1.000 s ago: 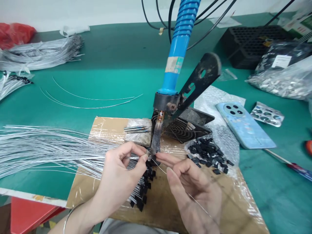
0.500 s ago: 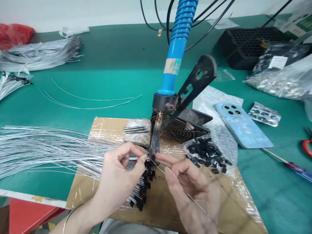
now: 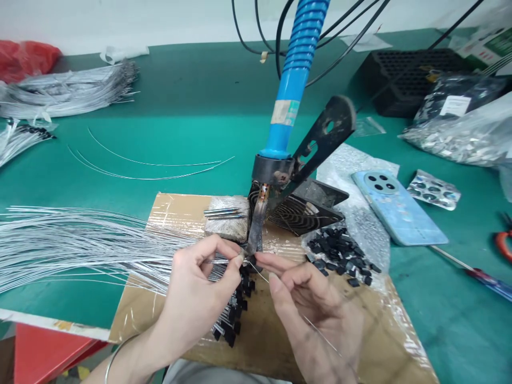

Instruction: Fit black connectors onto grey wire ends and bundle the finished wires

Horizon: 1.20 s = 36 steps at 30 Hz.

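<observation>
Your left hand (image 3: 202,290) has its grip pinched, thumb to forefinger, on a grey cable (image 3: 218,261), whose end is close to the tip of the blue-handled soldering iron (image 3: 286,106) – too small there to say whether they touch. Your right hand (image 3: 316,309) has a light grip on a thin wire (image 3: 258,270) that slants up to the same spot and runs back across your palm. Below you lies the cardboard (image 3: 280,346) on the green tabletop (image 3: 180,133), with loose black pieces (image 3: 340,248) on your right and a cable bundle (image 3: 80,245) on your left.
</observation>
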{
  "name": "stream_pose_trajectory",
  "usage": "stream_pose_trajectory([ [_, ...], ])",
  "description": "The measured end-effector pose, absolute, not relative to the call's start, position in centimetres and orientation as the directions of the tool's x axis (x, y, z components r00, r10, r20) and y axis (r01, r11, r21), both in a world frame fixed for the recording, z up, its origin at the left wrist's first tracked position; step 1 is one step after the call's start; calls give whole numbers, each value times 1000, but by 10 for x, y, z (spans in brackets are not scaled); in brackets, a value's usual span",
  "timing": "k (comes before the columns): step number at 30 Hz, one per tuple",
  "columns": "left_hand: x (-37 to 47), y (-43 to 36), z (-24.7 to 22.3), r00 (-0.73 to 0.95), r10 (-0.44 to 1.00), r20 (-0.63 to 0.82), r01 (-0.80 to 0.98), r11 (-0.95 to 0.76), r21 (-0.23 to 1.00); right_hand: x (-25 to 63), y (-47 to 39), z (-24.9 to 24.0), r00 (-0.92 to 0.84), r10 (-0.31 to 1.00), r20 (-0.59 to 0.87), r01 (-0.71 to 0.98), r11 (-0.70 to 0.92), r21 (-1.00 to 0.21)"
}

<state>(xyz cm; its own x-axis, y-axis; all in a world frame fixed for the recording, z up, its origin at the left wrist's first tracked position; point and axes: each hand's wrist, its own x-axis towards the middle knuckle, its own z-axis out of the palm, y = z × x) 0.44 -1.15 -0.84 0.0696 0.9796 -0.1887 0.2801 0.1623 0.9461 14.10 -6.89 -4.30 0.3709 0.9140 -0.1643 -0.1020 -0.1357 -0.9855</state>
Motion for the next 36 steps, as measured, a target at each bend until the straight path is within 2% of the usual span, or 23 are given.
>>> stream_pose_trajectory([
  [6, 3, -11, -11, 62, 979, -197, 307, 169, 937, 148, -68, -49, 291, 955, -52, -2, -53, -999],
  [19, 4, -12, -8, 64, 974, -217, 288, 190, 939, 150, -68, -56, 296, 954, 35, 63, 17, -998],
  [26, 3, -12, -10, 74, 979, -188, 336, 153, 929, 142, -70, -48, 376, 921, -103, -18, -104, -994],
  [32, 4, -12, -9, 64, 983, -170, 337, 139, 931, 146, -70, -57, 313, 948, 54, 109, 21, -994],
  [36, 4, -13, -9, 57, 983, -176, 347, 146, 926, 146, -71, -56, 324, 946, 18, 80, -8, -997],
])
